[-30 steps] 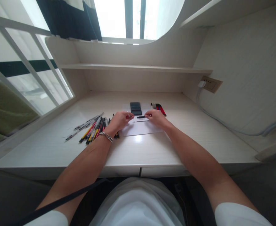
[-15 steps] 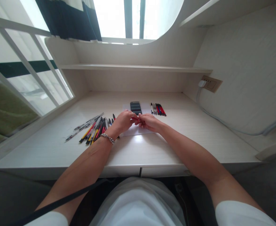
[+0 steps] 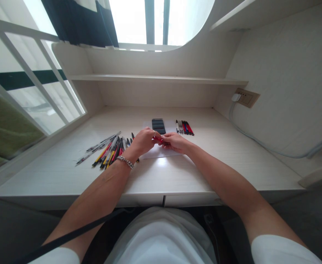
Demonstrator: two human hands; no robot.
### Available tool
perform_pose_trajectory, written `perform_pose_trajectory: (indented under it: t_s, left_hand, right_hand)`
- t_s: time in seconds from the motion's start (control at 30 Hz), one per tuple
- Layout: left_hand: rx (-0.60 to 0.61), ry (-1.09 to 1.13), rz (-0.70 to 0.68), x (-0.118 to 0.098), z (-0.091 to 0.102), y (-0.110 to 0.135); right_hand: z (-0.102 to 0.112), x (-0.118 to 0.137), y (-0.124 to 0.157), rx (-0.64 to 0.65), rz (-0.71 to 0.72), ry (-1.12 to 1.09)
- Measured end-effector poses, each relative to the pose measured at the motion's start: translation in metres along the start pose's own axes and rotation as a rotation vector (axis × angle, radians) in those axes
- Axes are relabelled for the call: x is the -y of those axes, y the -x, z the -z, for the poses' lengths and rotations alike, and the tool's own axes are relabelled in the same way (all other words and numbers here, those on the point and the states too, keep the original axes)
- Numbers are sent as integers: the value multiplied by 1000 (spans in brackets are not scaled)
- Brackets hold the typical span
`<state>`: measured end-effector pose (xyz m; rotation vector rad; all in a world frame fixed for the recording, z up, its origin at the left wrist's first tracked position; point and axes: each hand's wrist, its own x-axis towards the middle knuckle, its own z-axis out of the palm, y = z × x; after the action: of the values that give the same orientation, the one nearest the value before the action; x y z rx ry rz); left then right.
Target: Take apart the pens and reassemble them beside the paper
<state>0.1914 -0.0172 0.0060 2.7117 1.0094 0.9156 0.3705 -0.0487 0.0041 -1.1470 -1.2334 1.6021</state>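
Note:
Both hands meet over a white sheet of paper (image 3: 150,155) at the middle of the desk. Pinched between the fingers of my left hand (image 3: 146,140) is a red pen (image 3: 157,139), seen only in part. My right hand (image 3: 174,142) closes on its other end, and the fingers hide most of it. Just beyond the hands lies a dark, flat rectangular thing (image 3: 158,126). A loose pile of pens (image 3: 110,152) in several colours is left of my left hand. Several pens (image 3: 185,128) lie side by side, past my right hand.
Thin refills or slim pens (image 3: 96,146) lie at the pile's left edge. The white desk (image 3: 232,165) has a raised shelf (image 3: 161,78) along its back. A cable (image 3: 262,146) runs from the wall socket (image 3: 247,98) down the right side.
More of the red pen shows between my fingers than before. The hands have shifted only slightly; the pens on the desk lie as they were.

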Motion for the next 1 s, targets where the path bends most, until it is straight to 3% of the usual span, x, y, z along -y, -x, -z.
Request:
perform_pose_trajectory:
  t_s: [0.3, 0.5, 1.0]
  left_hand:
    - [-7, 91, -7, -5, 3, 1]
    - [-93, 351, 150, -4, 2, 2]
    - [-261, 474, 205, 4, -2, -2]
  right_hand:
    - [3, -5, -3, 19, 3, 39]
    - [6, -4, -3, 18, 31, 52]
    - [4, -2, 0, 75, 31, -1]
